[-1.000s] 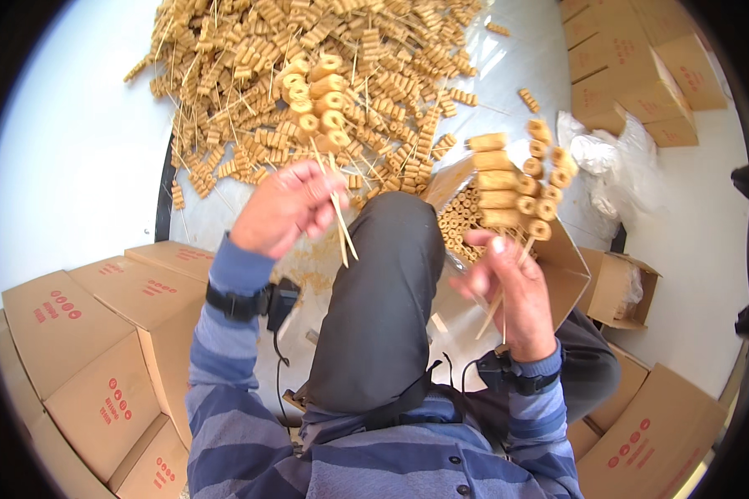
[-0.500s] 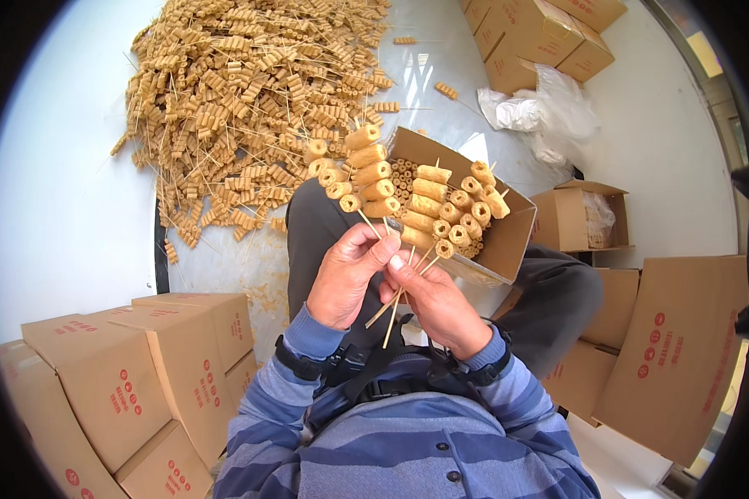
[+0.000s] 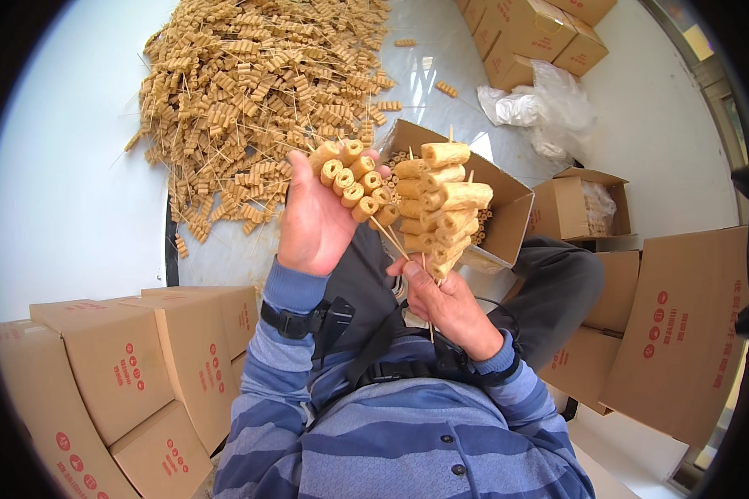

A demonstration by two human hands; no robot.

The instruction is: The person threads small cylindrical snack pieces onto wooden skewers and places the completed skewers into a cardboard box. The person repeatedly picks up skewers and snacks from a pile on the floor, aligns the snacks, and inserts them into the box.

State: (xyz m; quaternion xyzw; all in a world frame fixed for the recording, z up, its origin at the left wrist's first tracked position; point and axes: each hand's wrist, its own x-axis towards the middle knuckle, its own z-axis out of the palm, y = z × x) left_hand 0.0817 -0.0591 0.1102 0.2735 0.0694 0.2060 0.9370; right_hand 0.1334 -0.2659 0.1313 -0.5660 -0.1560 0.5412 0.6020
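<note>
My right hand (image 3: 449, 303) pinches the thin wooden sticks of several skewers of golden, hollow fried dough rolls. One bunch of skewered rolls (image 3: 449, 200) fans upward from it. Another bunch (image 3: 354, 179) leans left, its rolls against the palm and fingers of my left hand (image 3: 312, 224). That left hand is open, palm up, thumb stretched out, with its other fingers partly hidden behind the rolls. Just beyond the right-hand bunch stands an open cardboard box (image 3: 503, 208) with more skewered rolls packed inside, partly covered by the held bunch.
A large heap of skewered rolls (image 3: 250, 100) lies on the floor at the far left, with a few strays beside it. Cardboard boxes (image 3: 100, 349) stack up at the near left, others (image 3: 678, 333) at right and far right. Clear plastic bags (image 3: 549, 112) lie crumpled near the back.
My hands were together at the sticks. The left has let go of them, opened, and moved up behind the left bunch. The right keeps its grip, slightly farther right; the bunches have turned.
</note>
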